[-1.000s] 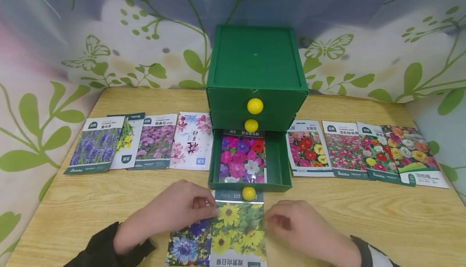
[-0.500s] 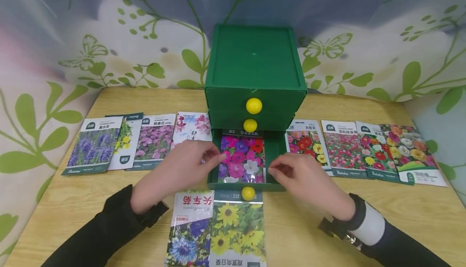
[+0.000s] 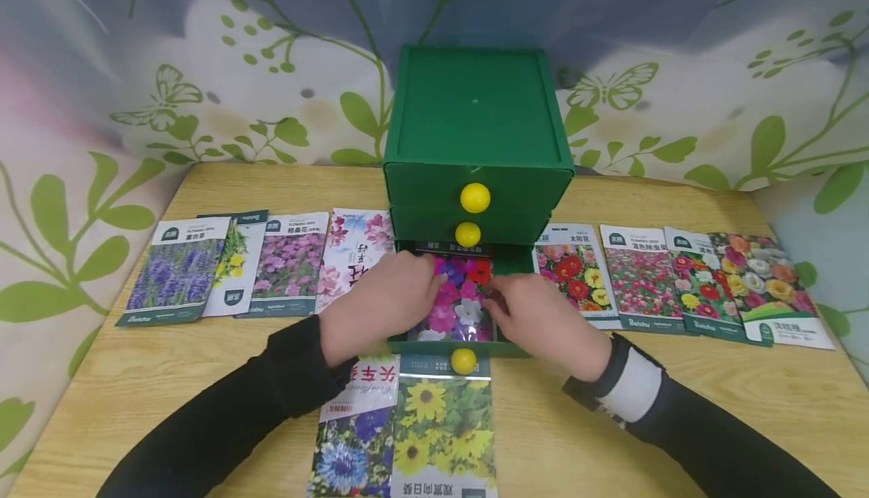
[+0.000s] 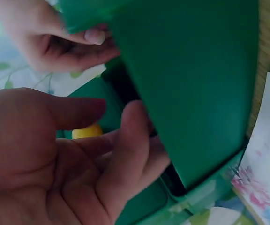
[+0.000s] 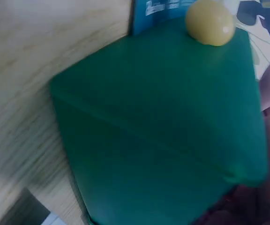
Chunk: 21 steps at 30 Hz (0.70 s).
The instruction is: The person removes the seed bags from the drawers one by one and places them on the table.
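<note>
A seed packet with pink, purple and white petunia-like flowers (image 3: 468, 313) lies in the pulled-out bottom drawer (image 3: 428, 348) of the green cabinet (image 3: 478, 106). My left hand (image 3: 383, 298) reaches over the drawer's left wall, its fingertips at the packet's upper left. In the left wrist view, the thumb (image 4: 81, 112) stands apart from fingers that go behind the green wall. From the other side, my right hand (image 3: 550, 324) reaches in, loosely bent fingertips at the packet's right edge. The drawer wall (image 5: 149, 140) hides much of that hand in the right wrist view.
A blue cornflower packet (image 3: 349, 445) and a yellow sunflower packet (image 3: 444, 422) lie before the drawer. Several packets line up left of the cabinet, including a lavender one (image 3: 173, 272); several more, including a red-and-yellow one (image 3: 577, 287), lie right. Yellow knobs (image 3: 464, 362) stick out from the drawers.
Both hands have moved up from beside the sunflower packet, then inward over the drawer to the sides of the petunia packet. The packet and drawer look unmoved.
</note>
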Each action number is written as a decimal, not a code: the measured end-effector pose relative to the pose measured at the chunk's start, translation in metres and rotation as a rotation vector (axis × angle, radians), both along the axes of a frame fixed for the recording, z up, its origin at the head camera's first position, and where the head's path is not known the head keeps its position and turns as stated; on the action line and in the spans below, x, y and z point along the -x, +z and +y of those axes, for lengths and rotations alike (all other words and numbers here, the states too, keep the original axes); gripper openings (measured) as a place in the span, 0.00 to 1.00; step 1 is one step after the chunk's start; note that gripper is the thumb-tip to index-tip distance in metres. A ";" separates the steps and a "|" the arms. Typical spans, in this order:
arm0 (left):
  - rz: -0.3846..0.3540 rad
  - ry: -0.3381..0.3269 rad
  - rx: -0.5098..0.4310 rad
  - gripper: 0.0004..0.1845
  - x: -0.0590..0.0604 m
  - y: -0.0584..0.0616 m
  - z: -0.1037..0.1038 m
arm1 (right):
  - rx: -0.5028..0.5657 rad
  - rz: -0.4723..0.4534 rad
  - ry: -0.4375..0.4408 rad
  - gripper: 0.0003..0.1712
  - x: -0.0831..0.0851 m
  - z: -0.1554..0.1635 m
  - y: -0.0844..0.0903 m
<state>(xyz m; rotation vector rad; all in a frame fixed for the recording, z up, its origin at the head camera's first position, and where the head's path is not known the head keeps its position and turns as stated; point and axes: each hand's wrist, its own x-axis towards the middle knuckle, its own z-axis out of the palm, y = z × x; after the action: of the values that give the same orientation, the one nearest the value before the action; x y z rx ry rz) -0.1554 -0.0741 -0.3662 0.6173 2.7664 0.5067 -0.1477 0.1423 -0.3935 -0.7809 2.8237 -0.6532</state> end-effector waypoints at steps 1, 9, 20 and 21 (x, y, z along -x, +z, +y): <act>0.023 -0.004 0.034 0.14 0.000 -0.002 0.004 | -0.020 0.004 -0.001 0.07 0.001 -0.002 -0.001; 0.198 -0.043 0.208 0.07 0.004 -0.015 0.018 | -0.106 -0.010 0.009 0.08 0.001 -0.008 -0.004; 0.151 0.016 0.230 0.11 0.006 -0.017 0.022 | -0.126 -0.061 0.000 0.09 0.005 -0.010 -0.003; 0.148 0.027 0.219 0.12 0.007 -0.017 0.022 | -0.125 -0.060 -0.003 0.09 0.006 -0.010 -0.003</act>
<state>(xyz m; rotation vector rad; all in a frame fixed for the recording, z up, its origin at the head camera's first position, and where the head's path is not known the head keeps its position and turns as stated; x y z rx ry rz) -0.1621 -0.0524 -0.3831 0.5872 2.9181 0.1652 -0.1536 0.1324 -0.3965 -0.7236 2.7804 -0.4858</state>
